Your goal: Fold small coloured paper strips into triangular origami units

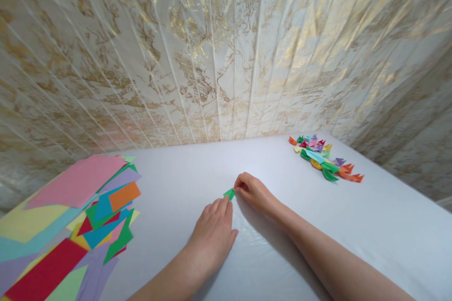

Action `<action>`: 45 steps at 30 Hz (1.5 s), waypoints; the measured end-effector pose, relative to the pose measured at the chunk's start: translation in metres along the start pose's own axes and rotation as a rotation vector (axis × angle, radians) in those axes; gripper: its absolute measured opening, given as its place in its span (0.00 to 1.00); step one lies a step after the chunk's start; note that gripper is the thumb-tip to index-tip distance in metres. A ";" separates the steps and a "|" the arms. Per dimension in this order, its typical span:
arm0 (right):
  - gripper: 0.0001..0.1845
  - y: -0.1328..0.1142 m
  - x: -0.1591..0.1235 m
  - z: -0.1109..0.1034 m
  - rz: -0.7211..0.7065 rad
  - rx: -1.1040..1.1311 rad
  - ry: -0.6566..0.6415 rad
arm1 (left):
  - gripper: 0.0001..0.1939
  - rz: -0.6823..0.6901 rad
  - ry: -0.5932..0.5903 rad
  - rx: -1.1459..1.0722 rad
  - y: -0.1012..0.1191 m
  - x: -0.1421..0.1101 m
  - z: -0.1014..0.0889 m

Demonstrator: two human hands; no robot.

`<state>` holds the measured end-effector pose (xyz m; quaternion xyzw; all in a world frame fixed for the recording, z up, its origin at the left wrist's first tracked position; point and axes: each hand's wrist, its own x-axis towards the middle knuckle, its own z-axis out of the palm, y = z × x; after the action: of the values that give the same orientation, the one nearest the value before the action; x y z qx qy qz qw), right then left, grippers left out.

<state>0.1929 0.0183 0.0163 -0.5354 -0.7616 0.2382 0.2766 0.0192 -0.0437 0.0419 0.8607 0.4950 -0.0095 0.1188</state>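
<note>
Green, small and pointed, a folded-paper piece [229, 194] sits on the smooth white worktop [176, 174] between both sets of fingers: just beyond the tips of the left hand [214, 225], immediately left of those of the right hand [256, 193]. Neither hand is clearly nearer; the left fingers, stretched out, rest on its near edge, while the right fingers seem pinched on its right corner. Its long axis is hard to make out, and the fingertips hide that edge and corner, so its folds cannot be read. Well left of the left fingers, flat many-coloured paper sheets [84, 225] overlap, partly cut off by the view.
</note>
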 end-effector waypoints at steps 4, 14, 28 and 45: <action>0.14 0.003 0.001 -0.008 0.002 0.023 0.030 | 0.28 0.041 0.087 -0.011 -0.006 0.009 0.013; 0.20 0.000 -0.004 -0.006 -0.162 -0.229 -0.101 | 0.26 0.069 0.083 -0.047 -0.009 0.011 0.005; 0.25 -0.020 -0.013 -0.013 -0.141 -0.491 -0.251 | 0.23 0.077 0.114 -0.096 -0.024 0.021 -0.004; 0.27 -0.028 -0.017 -0.020 -0.120 -0.436 -0.310 | 0.21 0.078 0.065 -0.086 -0.022 0.014 -0.009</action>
<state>0.1918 -0.0049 0.0465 -0.4935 -0.8585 0.1308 0.0486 0.0066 -0.0189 0.0442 0.8731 0.4648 0.0446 0.1400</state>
